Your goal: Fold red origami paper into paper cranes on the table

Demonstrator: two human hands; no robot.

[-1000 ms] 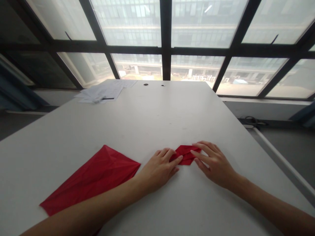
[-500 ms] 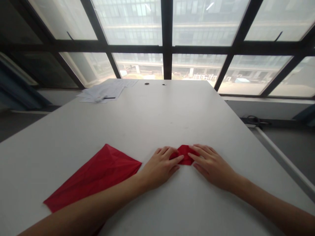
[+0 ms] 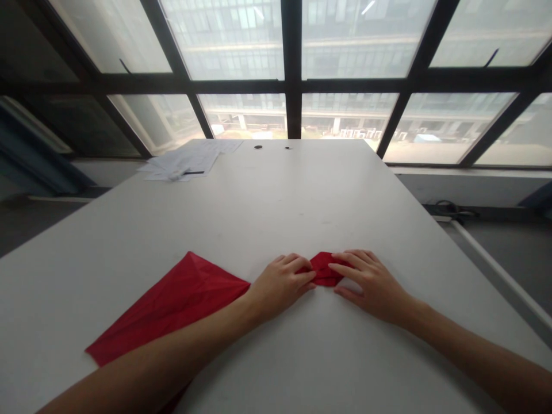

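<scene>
A small folded red paper (image 3: 324,269) lies on the white table (image 3: 280,195) between my two hands. My left hand (image 3: 287,284) is closed at its left end, fingers curled and the thumb at the near edge. Over the right end, my right hand (image 3: 368,282) rests with fingers spread and touching the paper; the thumb is apart, nearer to me. A pale patch shows between that thumb and the fingers; I cannot tell whether it is paper or table. My left forearm crosses over a large creased red sheet (image 3: 172,299), hiding part of it.
Loose printed papers (image 3: 190,158) lie at the table's far left, with a dark pen-like item (image 3: 194,172) on them. Two small dark round spots mark the far edge. Windows (image 3: 241,109) stand behind the table. Cables (image 3: 452,210) show beyond the right edge.
My right thumb and fingers have opened further apart, and a pale patch now shows between them. My left fingers have drawn slightly back toward the left end. The view has shifted slightly.
</scene>
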